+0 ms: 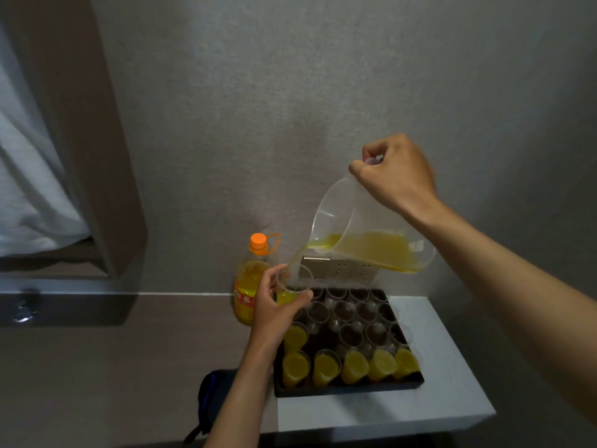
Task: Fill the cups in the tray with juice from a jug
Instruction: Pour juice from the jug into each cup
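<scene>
The white table [420, 412] at five o'clock in the head view carries the dark tray [349, 390], its long side running nine to three. On the tray the clear plastic cups stand in rows: the near row of five filled cups [355, 365] and one more filled cup [294, 336] at the left of the next row hold juice, while the empty cups [355, 313] toward twelve o'clock remain. By this count the task looks under a third done.

Above the tray, the clear jug [365, 227] is tipped hard, its long axis nearly level, the spout pointing toward eight o'clock and the base toward two. The right hand [395, 171] has its fingers wrapped around the jug's handle. A thin stream of juice [295, 255] falls from the spout into a held cup [292, 286], lifted above the tray's far-left corner, upright, part full. The left hand [274, 307] curls around that cup.

At nine o'clock of the tray stands a juice bottle [250, 286] with an orange cap.
</scene>
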Motion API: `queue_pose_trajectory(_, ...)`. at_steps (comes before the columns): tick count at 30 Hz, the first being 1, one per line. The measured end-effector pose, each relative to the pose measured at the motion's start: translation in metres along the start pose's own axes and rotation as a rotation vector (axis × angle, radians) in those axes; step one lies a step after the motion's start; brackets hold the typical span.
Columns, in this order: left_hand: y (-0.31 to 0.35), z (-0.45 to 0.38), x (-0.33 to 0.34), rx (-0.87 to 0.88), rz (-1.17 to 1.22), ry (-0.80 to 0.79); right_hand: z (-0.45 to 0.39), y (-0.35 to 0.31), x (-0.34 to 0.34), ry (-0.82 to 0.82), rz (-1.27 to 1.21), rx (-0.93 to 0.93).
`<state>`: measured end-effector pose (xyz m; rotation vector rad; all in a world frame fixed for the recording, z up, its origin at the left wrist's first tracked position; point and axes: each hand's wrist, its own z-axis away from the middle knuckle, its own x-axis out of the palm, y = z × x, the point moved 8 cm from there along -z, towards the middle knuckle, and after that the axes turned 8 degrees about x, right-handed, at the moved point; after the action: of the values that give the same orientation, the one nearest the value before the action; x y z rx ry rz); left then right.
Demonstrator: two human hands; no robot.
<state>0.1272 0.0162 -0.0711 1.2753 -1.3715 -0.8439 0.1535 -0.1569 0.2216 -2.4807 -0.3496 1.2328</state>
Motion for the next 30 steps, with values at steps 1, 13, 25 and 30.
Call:
queue_pose_trajectory(1, -0.001, -0.001, -0.002, 0.003, -0.003, 0.006, 0.000, -0.001, 0.001, 0.000, -0.008, -0.006)
queue_pose_trajectory(13, -0.003, -0.008, -0.013, 0.023, -0.044, 0.039, -0.006, -0.006, 0.004, -0.005, -0.019, -0.006)
queue_pose_trajectory(25, -0.004, -0.014, -0.014, 0.037, -0.053, 0.050, -0.012, -0.005, 0.006, -0.004, -0.010, 0.001)
queue_pose_trajectory(30, -0.006, -0.017, -0.008, 0.045, -0.051, 0.055, -0.015, -0.002, 0.006, -0.008, -0.012, -0.002)
